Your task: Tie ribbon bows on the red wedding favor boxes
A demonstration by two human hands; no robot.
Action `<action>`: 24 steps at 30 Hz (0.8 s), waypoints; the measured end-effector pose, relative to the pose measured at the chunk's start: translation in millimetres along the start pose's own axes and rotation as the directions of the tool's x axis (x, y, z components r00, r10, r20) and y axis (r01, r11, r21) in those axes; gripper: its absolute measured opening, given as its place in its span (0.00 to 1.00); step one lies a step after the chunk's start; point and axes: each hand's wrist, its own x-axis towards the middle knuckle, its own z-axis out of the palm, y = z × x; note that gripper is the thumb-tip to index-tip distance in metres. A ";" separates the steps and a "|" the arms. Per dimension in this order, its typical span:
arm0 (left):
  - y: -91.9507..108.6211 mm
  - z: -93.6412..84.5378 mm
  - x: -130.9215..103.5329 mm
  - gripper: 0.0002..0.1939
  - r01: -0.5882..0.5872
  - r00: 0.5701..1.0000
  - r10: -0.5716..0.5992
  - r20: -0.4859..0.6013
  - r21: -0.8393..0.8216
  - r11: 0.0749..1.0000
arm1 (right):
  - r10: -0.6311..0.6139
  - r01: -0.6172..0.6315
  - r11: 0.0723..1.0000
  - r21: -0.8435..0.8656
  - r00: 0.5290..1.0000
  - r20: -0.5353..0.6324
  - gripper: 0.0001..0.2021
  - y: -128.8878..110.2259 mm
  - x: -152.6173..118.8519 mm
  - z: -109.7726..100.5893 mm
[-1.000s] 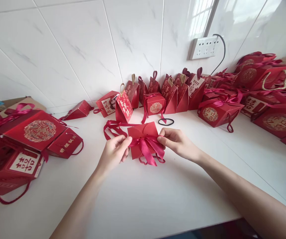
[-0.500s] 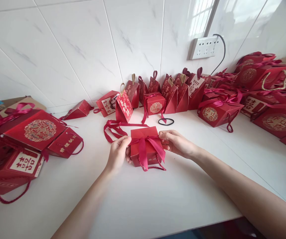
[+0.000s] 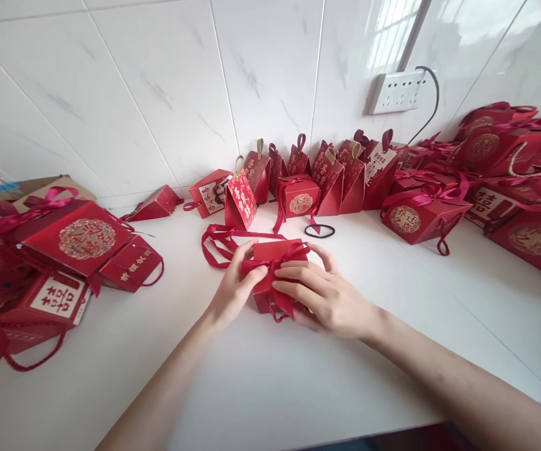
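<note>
A small red gift box (image 3: 270, 250) rests on the white tabletop between my two hands. A dark pink ribbon bow (image 3: 293, 252) is tied across its top, and a twisted red cord handle (image 3: 277, 311) hangs at the front. My left hand (image 3: 236, 283) grips the box's left side, its thumb lying on the ribbon near the knot. Over the right half lies my right hand (image 3: 329, 291), fingers bent onto the bow, one finger reaching the back right corner. It hides much of the box's right side and the bow's right tail.
Loose red ribbon (image 3: 214, 254) and a black elastic band (image 3: 308, 233) lie behind the box. Several red boxes (image 3: 331, 188) line the tiled wall. More are stacked at left (image 3: 54, 235) and right (image 3: 496, 156). A white socket strip (image 3: 398, 92) is on the wall.
My right hand has moved from the bow's right end onto the top of the bow. My left thumb has slid inward towards the knot. The view has shifted slightly.
</note>
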 end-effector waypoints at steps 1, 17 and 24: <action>1.6 1.0 -0.3 0.25 0.007 1.000 -0.007 0.009 -0.005 1.000 | -0.004 0.003 1.000 -0.012 1.000 -0.020 0.10 -0.3 -0.5 0.9; 9.4 3.0 -7.4 0.16 0.023 0.914 -0.002 0.407 -0.048 0.999 | 0.790 -0.664 0.251 0.704 0.561 0.247 0.14 6.4 13.3 -29.4; 5.6 -4.7 -10.5 0.48 -0.008 0.873 0.001 0.488 0.012 1.000 | 0.689 -0.750 -0.209 0.627 0.343 0.639 0.14 19.6 8.9 -20.4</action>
